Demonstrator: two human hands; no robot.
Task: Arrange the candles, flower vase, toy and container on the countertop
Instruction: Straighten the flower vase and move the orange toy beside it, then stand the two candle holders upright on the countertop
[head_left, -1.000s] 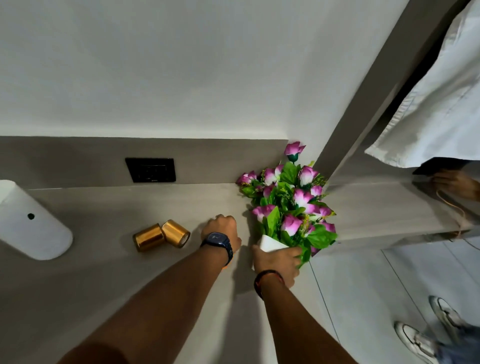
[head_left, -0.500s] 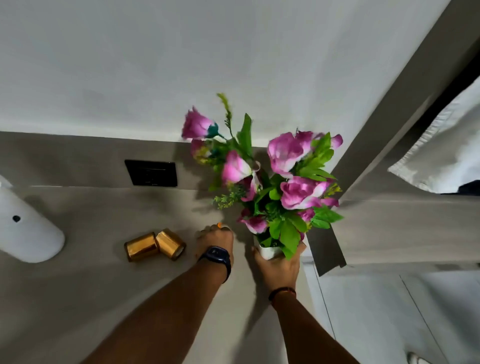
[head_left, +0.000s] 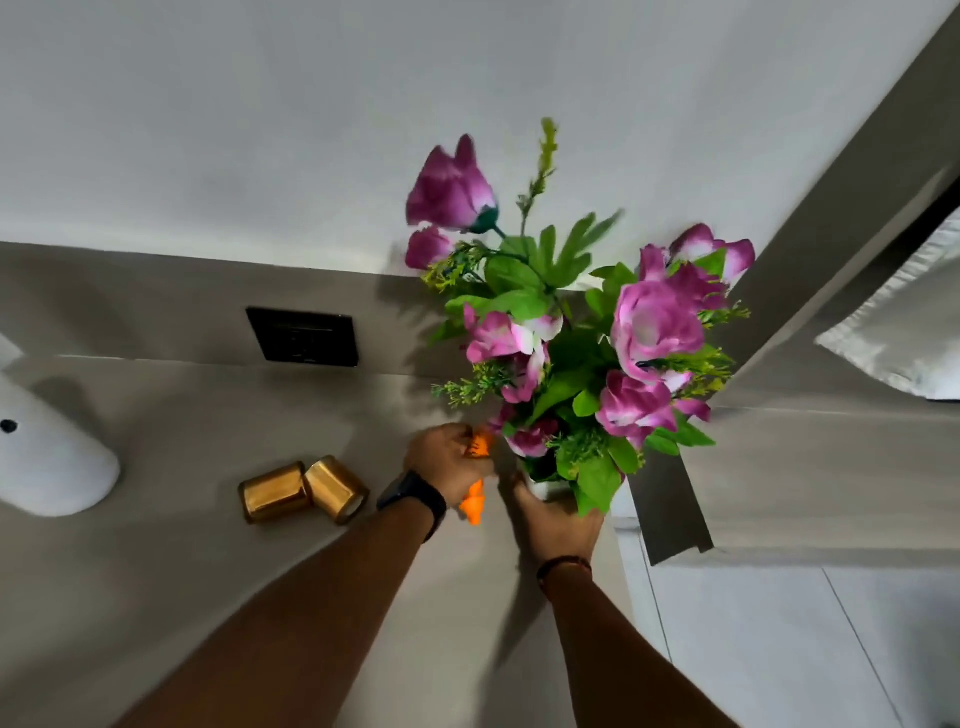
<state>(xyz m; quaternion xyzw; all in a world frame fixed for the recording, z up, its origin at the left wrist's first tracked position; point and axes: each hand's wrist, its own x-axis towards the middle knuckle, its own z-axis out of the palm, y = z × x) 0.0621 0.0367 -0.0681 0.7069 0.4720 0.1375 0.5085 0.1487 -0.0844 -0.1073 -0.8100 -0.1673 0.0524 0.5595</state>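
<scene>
Near the countertop's (head_left: 156, 597) right edge, my right hand (head_left: 558, 525) clasps the flower vase (head_left: 543, 486) upright for placing; my left hand (head_left: 447, 460) grips the orange toy (head_left: 475, 501), clearing room.

Showing purple-pink cloth blooms with green leaves (head_left: 571, 332) in a white vase (head_left: 543, 488); gleaming two gold metallic cylindrical candles (head_left: 304, 491); peeking bright orange plastic toy (head_left: 475, 504); lying grey-beige countertop (head_left: 208, 545).

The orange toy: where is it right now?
In the head view, the orange toy is gripped in the left hand, just left of the flower vase that the right hand holds, right of the two gold candles.
</scene>
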